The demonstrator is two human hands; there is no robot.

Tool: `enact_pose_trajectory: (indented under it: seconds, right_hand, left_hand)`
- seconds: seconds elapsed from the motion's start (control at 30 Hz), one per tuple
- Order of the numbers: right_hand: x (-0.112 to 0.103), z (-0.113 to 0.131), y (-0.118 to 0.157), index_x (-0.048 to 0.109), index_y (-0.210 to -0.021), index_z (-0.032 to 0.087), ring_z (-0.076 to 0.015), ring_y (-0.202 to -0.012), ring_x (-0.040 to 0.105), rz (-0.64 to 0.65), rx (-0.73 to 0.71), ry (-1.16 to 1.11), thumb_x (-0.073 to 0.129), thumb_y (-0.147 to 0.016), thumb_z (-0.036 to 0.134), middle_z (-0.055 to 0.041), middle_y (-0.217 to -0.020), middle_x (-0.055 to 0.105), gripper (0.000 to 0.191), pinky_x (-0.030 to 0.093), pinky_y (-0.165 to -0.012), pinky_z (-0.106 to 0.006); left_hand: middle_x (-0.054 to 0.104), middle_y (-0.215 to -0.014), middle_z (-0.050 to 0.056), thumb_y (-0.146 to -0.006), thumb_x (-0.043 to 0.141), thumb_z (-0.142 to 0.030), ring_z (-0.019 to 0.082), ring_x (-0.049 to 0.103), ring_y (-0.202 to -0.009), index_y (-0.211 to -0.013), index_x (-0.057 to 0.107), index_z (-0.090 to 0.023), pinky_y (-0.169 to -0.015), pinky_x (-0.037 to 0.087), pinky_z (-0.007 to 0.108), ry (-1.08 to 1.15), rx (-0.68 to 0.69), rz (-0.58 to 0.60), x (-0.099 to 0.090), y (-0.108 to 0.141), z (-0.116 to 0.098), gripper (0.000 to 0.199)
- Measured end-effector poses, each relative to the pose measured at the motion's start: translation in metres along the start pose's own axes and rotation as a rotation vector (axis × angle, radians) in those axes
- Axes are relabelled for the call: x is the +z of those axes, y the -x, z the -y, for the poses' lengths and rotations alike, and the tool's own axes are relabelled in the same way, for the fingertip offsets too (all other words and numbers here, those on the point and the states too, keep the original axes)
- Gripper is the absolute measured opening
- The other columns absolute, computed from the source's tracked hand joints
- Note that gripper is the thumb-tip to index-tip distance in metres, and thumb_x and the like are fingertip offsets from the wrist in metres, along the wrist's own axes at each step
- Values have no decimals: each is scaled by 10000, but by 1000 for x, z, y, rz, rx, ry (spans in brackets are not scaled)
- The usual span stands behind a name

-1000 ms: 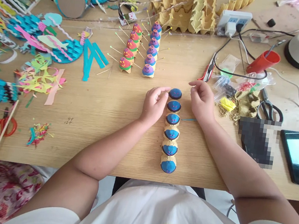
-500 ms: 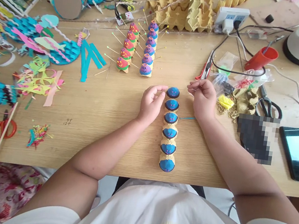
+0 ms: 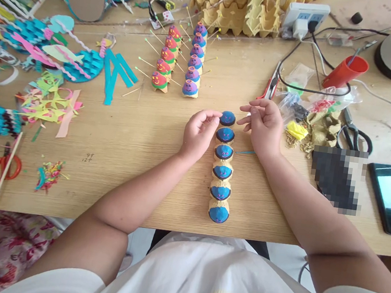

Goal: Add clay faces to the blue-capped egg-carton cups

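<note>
1. Six blue domes [image 3: 222, 171] with small faces top one egg-carton strip [image 3: 221, 182], set lengthwise on the worktop [image 3: 132, 128], its far end between the left hand [image 3: 197, 137] and the right hand [image 3: 266, 132].
2. Curled, the left hand brings its fingertips to the farthest dome's left side; whether they grip it, one cannot tell.
3. Just right of that end, apart from the strip, the right hand has its fingers bent and loosely spread; a thin blue stick [image 3: 244, 152] lies by its wrist.
4. The nearest dome sits close to the worktop's front edge.
5. Bare wood runs leftward to coloured snippets [image 3: 49, 177] and, beyond the strip, to a red-and-green row [image 3: 164, 59] and a purple-and-blue row [image 3: 195, 61].
6. Room tightens rightward, where a yellow lump [image 3: 296, 130] and black-handled scissors [image 3: 356, 140] lie.
</note>
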State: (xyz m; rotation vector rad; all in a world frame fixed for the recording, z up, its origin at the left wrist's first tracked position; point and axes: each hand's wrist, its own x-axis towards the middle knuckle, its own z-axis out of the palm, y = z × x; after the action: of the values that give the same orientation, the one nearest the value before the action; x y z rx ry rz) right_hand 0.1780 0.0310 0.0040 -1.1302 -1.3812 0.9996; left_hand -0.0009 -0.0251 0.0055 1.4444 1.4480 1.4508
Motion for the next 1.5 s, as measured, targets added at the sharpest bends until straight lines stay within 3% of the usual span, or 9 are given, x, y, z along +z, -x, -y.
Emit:
enact_pose_trajectory:
  seconds: [0.23,0.43,0.6,0.73,1.0,1.1,1.3,1.4,1.5]
  right_hand:
    - [-4,-4,3,577,-1275,338,-146,-598,605,-2,-94,103,501,-1032,740,-30,-917,726,476,493,-518,-315]
    - [-3,-16,0,606,-1221,305,-148,-586,610,-19,-147,85,451,-1041,753,7,-710,602,507,482,-530,-309]
    - [-3,-19,-1,615,-1233,311,-193,-720,696,-3,-144,96,491,-1020,761,-13,-767,625,514,541,-577,-337]
    - [-4,-14,1,657,-1086,277,-230,-795,703,-14,-147,102,579,-952,795,-18,-745,596,540,579,-625,-376]
    - [-1,-5,1,616,-841,251,-139,-604,565,-45,-140,17,721,-838,810,25,-642,535,569,490,-523,-296]
    - [0,-3,0,632,-875,248,-112,-564,570,-39,-96,-41,739,-874,757,28,-675,607,520,471,-499,-269]
    - [0,-7,-2,655,-1061,266,-136,-729,724,-15,-61,-61,715,-975,604,-15,-898,754,354,532,-549,-255]
    - [1,-6,-1,608,-1067,278,-153,-778,755,4,-62,-63,729,-962,606,-16,-934,771,365,525,-538,-253]
    - [2,0,2,572,-974,270,-160,-722,739,40,-50,-58,742,-921,680,-13,-864,761,447,506,-523,-269]
  left_hand:
    - [711,-842,35,-1068,419,-707,192,698,-974,-710,757,-268,-1047,549,390,-176,106,-5,-6,5,-9,659]
    - [656,-719,44,-1055,298,-766,199,651,-887,-599,715,-275,-1062,510,429,-244,177,34,-6,7,-13,789]
    - [661,-714,35,-1070,294,-745,196,648,-873,-623,742,-288,-1078,479,432,-294,205,42,-5,7,-12,780]
    - [682,-730,29,-1083,291,-720,195,649,-880,-655,758,-294,-1077,467,414,-302,193,43,-6,7,-10,764]
    - [774,-887,55,-1100,193,-691,224,664,-1012,-877,856,-272,-1067,472,404,-383,163,43,-5,7,-14,816]
    - [788,-957,55,-1102,201,-687,222,669,-1037,-983,874,-286,-1064,469,399,-398,172,38,-5,7,-12,793]
    - [798,-1044,67,-1107,251,-680,223,685,-1086,-1176,849,-268,-1071,460,400,-379,186,74,-4,4,-4,730]
    - [806,-1056,66,-1106,325,-671,215,704,-1089,-1146,839,-249,-1068,475,384,-315,206,69,-5,2,-2,666]
    - [806,-1021,56,-1100,383,-659,203,722,-1049,-969,819,-238,-1044,506,360,-188,173,22,-5,2,-3,620]
